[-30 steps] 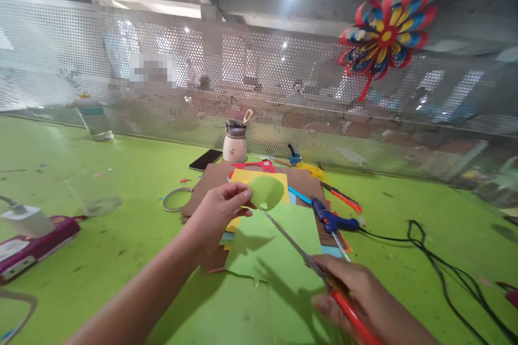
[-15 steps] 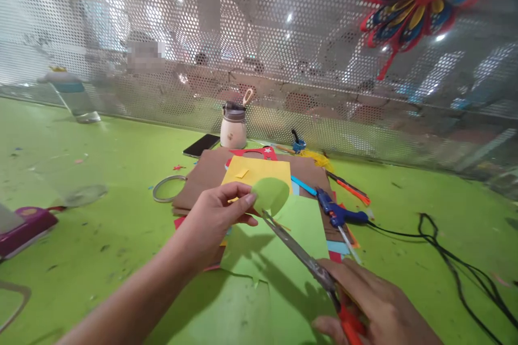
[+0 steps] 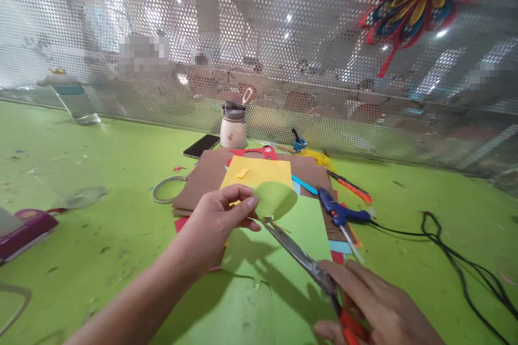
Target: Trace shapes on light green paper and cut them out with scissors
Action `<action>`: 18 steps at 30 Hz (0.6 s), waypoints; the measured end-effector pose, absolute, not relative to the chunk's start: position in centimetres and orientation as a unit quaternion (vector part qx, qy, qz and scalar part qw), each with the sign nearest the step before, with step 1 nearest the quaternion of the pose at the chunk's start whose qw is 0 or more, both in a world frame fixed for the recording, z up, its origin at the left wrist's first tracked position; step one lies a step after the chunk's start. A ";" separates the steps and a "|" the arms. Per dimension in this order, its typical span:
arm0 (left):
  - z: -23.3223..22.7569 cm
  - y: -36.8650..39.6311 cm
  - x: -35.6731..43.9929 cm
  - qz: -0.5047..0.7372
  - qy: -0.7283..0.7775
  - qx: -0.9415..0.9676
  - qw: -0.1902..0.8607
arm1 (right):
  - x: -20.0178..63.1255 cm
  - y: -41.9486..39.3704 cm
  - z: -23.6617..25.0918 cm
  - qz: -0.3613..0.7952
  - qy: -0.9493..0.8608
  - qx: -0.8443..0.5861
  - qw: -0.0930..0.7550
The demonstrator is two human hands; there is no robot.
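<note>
Disc (image 3: pixel 277 198) is being pinched at nine o'clock by my left hand (image 3: pixel 220 218), presumably exposing its seven-o'clock edge to scissors (image 3: pixel 308 266) my right hand (image 3: pixel 376 299) is gripping.

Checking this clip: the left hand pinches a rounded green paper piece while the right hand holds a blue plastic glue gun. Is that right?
Not quite: the right hand holds red-handled metal scissors; the blue plastic glue gun lies apart from it, as the head view shows. The left hand does pinch the rounded green paper piece.
</note>
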State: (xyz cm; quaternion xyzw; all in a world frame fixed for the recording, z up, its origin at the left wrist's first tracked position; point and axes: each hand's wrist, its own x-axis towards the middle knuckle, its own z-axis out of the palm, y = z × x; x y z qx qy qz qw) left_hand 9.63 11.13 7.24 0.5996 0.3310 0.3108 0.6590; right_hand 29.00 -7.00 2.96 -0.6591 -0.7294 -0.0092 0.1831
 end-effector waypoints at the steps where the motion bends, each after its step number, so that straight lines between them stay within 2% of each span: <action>1: 7.3 11.1 9.7 0.308 0.333 0.601 0.658 | 29.0 -7.0 2.9 -0.012 -0.731 -0.659 0.176; 18: 6.4 10.6 10.5 0.346 0.347 0.488 0.723 | 29.0 -7.0 2.6 -0.030 -0.731 -0.656 0.186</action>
